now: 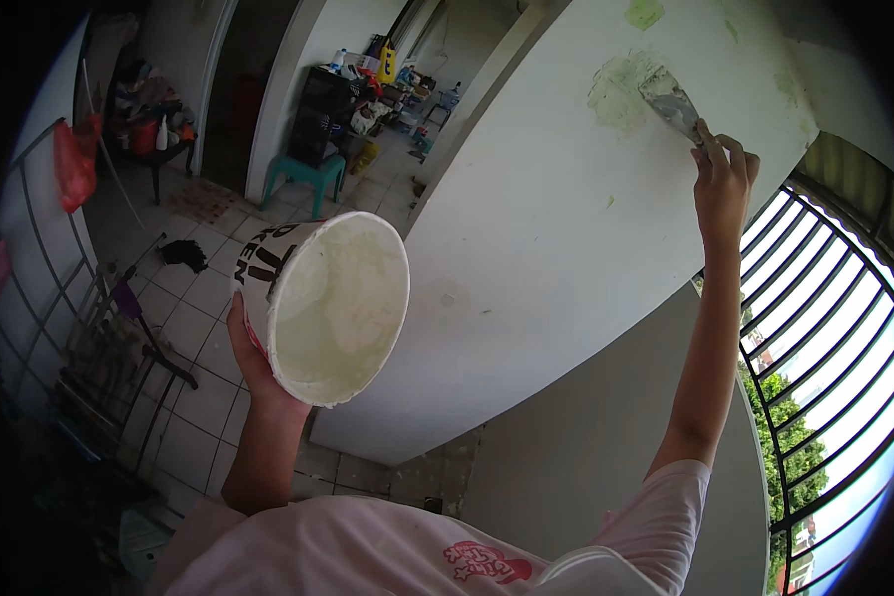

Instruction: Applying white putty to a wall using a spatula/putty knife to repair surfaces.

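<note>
My left hand grips a white tub from below and behind, its mouth tilted toward me. Pale, greenish-white paste coats the inside of the tub. Raised at the upper right, my right hand is closed round the handle of a putty knife. The knife's smeared blade lies against the white wall, at the edge of a rough pale-green patch. Another green patch shows higher on the wall. Most of the knife's handle is hidden by my fingers.
Barred railing stands at the right, with trees beyond. On the tiled floor at the left are a black brush head and a purple-handled tool. A teal stool and a black cabinet stand further back.
</note>
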The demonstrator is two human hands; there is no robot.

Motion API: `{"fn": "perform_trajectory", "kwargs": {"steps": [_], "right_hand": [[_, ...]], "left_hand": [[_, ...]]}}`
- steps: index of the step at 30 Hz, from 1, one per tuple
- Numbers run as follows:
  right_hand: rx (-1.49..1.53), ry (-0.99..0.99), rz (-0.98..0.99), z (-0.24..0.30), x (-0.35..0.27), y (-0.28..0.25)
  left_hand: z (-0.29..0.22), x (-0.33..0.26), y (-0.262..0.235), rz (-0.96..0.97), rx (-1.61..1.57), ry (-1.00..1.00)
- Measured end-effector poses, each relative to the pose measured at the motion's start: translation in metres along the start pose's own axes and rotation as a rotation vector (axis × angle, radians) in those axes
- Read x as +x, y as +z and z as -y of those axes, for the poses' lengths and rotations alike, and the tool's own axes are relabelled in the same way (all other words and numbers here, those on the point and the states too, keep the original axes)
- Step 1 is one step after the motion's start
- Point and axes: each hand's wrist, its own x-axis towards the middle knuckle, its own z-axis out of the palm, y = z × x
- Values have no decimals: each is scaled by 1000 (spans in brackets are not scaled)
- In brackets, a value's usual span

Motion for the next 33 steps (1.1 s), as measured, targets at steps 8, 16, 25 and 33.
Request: {"fn": "perform_trajectory", "kwargs": {"steps": [8,16,25,33], "right_hand": [[177,-30,-140,47,12,-3],[171,46,-45,28,-17,8],[211,39,-139,34,-9,14],[237,129,-199,34,-25,-7]], "left_hand": [[-1,-7,5,39,-23,-126],[-14,-1,-8,44,-23,-83],[-9,8,1,50,69,30],[-24,9,-12,-50,209,50]]}}
